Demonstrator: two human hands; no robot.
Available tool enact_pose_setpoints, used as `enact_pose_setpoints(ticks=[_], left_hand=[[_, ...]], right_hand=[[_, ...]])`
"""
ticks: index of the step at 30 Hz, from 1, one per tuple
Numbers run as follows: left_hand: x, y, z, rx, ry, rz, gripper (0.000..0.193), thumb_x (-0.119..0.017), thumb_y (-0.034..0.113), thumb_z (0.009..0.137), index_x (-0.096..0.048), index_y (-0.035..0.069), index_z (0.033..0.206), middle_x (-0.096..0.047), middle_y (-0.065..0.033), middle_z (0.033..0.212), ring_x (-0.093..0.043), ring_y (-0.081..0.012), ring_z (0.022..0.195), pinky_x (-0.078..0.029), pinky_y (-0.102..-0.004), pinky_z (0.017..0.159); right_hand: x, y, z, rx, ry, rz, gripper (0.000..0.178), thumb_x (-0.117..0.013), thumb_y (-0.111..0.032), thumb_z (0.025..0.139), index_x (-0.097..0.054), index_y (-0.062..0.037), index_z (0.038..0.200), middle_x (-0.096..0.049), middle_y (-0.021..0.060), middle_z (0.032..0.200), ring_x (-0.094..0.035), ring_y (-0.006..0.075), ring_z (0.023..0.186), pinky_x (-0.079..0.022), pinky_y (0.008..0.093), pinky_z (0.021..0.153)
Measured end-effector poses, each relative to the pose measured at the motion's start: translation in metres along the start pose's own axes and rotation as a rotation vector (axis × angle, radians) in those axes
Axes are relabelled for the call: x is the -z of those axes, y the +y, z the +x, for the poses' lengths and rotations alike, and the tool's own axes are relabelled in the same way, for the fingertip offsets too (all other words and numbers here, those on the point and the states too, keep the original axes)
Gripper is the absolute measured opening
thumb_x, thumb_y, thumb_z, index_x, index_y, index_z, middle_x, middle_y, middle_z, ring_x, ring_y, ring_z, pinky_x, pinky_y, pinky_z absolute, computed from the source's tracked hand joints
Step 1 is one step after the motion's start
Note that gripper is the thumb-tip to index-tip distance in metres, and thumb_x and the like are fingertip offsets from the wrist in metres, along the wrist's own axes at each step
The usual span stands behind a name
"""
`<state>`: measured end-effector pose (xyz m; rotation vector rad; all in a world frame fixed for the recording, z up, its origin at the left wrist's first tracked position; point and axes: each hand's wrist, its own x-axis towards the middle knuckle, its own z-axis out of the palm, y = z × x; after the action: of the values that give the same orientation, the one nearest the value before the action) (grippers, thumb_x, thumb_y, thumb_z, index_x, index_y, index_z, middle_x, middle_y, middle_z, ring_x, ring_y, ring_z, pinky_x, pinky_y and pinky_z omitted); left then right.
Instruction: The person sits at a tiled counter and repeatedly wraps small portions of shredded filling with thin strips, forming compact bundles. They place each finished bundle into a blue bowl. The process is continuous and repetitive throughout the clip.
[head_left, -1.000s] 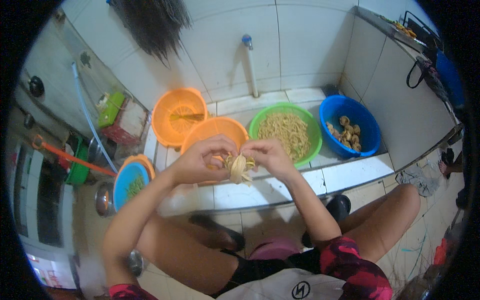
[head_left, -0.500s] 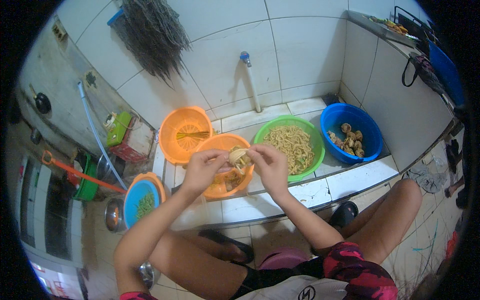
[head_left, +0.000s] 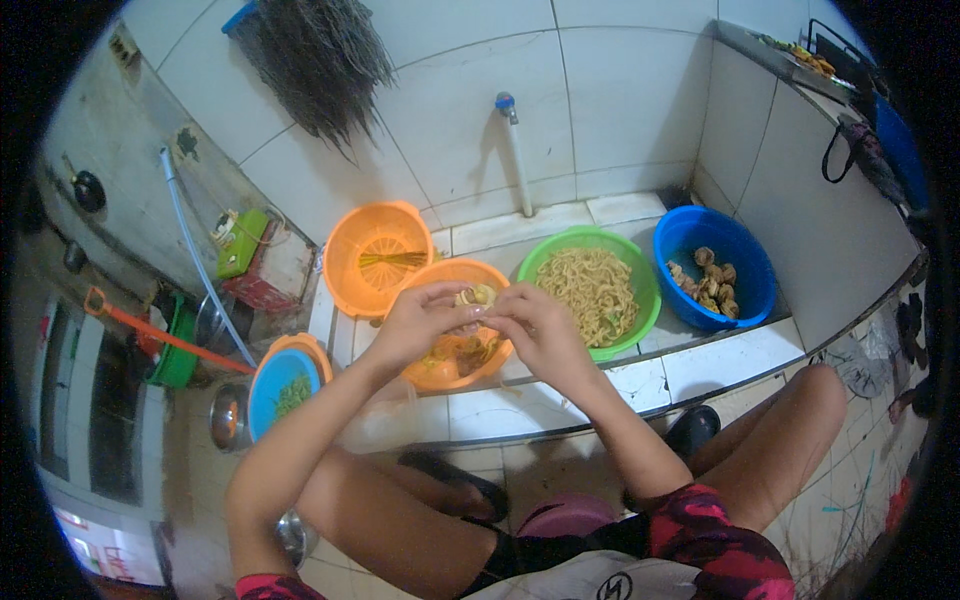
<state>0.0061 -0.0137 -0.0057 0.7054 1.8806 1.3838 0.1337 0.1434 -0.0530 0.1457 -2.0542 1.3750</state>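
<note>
Both hands meet over an orange bowl (head_left: 440,273), which has orange and brown food pieces in it. Between my fingertips is a small pale bundle (head_left: 477,296) that looks wrapped in noodle-like strands. My left hand (head_left: 420,318) grips its left side, fingers closed. From the right, my right hand (head_left: 535,322) pinches at its edge, partly covering it. Just right of that hand stands a green basin (head_left: 652,305) of yellowish noodles (head_left: 588,290). Several brownish round bundles (head_left: 712,280) lie in a blue basin (head_left: 748,245) farther right.
Behind the bowl, an orange basket (head_left: 348,260) holds thin sticks (head_left: 393,260). Lower left are a light-blue bowl (head_left: 264,385) of cut greens and a metal bowl (head_left: 228,425). A tap pipe (head_left: 521,165) rises by the tiled wall; a tiled ledge (head_left: 730,355) runs in front.
The bundle has turned between my fingers, and my right hand has closed in over it, nearer my left. The whole view has shifted slightly.
</note>
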Motion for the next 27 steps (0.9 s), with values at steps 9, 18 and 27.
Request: enact_pose_setpoints(ticks=[9,18,27], left_hand=[[0.010,-0.004,-0.001,0.048,-0.077,-0.130,0.041,-0.061,0.014,0.095,-0.052,-0.003,0.131,-0.064,-0.0105,0.115,-0.065,-0.0166,0.101,-0.055,-0.0295,0.085],[0.010,-0.007,0.001,-0.005,-0.068,-0.283,0.037,-0.052,0.021,0.100,-0.050,0.001,0.131,-0.059,-0.0098,0.123,-0.061,-0.0172,0.109,-0.053,-0.0313,0.091],[-0.014,0.000,0.007,-0.120,0.013,-0.230,0.034,-0.058,0.017,0.099,-0.052,-0.002,0.126,-0.065,-0.0086,0.108,-0.065,-0.0159,0.099,-0.054,-0.0296,0.089]], right_hand=[[0.023,0.011,0.007,-0.053,-0.102,-0.056,0.010,-0.064,-0.007,0.088,-0.067,0.0017,0.092,-0.065,0.0156,0.083,-0.064,0.0299,0.075,-0.051,0.0370,0.069],[0.009,0.025,0.003,-0.251,-0.010,0.271,0.010,-0.065,-0.004,0.088,-0.069,0.0033,0.094,-0.067,0.0101,0.082,-0.064,0.0160,0.071,-0.051,0.0276,0.065],[-0.017,0.018,-0.002,0.009,0.146,0.117,0.012,-0.067,-0.001,0.085,-0.068,0.0037,0.095,-0.067,0.0146,0.090,-0.066,0.0267,0.082,-0.052,0.0331,0.073]])
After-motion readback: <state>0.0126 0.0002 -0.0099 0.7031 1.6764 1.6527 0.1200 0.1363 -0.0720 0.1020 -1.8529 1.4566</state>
